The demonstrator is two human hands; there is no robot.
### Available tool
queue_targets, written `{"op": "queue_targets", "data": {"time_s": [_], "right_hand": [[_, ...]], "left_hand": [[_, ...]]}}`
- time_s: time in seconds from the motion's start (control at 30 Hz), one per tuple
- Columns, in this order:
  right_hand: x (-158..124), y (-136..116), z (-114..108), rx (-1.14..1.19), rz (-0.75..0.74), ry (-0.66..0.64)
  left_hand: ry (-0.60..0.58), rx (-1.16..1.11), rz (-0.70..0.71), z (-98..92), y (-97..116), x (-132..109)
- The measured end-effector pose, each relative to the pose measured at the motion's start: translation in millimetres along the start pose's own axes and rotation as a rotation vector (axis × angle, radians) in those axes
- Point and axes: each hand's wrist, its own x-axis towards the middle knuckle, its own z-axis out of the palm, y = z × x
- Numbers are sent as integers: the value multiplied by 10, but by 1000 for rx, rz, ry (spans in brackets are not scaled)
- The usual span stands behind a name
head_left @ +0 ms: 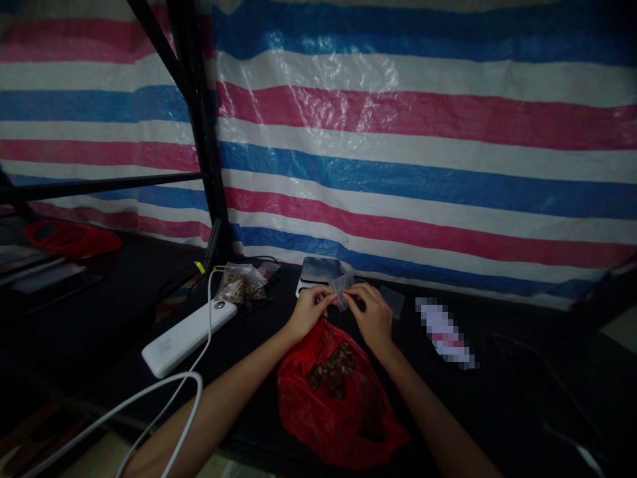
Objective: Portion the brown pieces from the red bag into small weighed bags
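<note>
well, left hand (309, 313) and right hand (374, 318), fingers pinching a small clear bag (340, 292), above a red bag (334, 395)

Left forearm (219, 398) and right forearm (428, 418) are bare and slim, tapering to narrow wrists. Left hand (308, 312) and right hand (373, 318) are likewise bare, with slender fingers (355, 297). Skin surfaces appear smooth under dim light. Upper arms lie outside the view. Fine detail, nails included, is too dark to assess.
</note>
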Motion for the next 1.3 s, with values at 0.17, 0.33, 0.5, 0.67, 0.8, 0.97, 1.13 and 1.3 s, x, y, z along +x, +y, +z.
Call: {"op": "queue_targets", "data": {"time_s": [0.17, 0.33, 0.5, 0.67, 0.8, 0.97, 1.13, 1.3], "right_hand": [[14, -71, -23, 107, -1, -49], [-22, -121, 47, 165, -42, -136], [-29, -63, 62, 135, -5, -123], [-40, -1, 49, 2, -21, -150], [-60, 9, 60, -58, -16, -150], [-58, -24, 34, -104, -57, -169], [-60, -106, 23, -152, -64, -190], [-23, -106, 25, -55, 39, -153]], "left_hand": [[166, 74, 63, -38, 87, -32], [174, 120, 115, -67, 88, -38], [89, 93, 125, -52, 42, -43], [6, 160, 110, -36, 5, -39], [-28, 252, 138, -30, 7, -32], [-23, 362, 126, 3, 43, -64], [-69, 447, 164, -1, 80, -134], [-55, 511, 319, -41, 79, -152]]}}
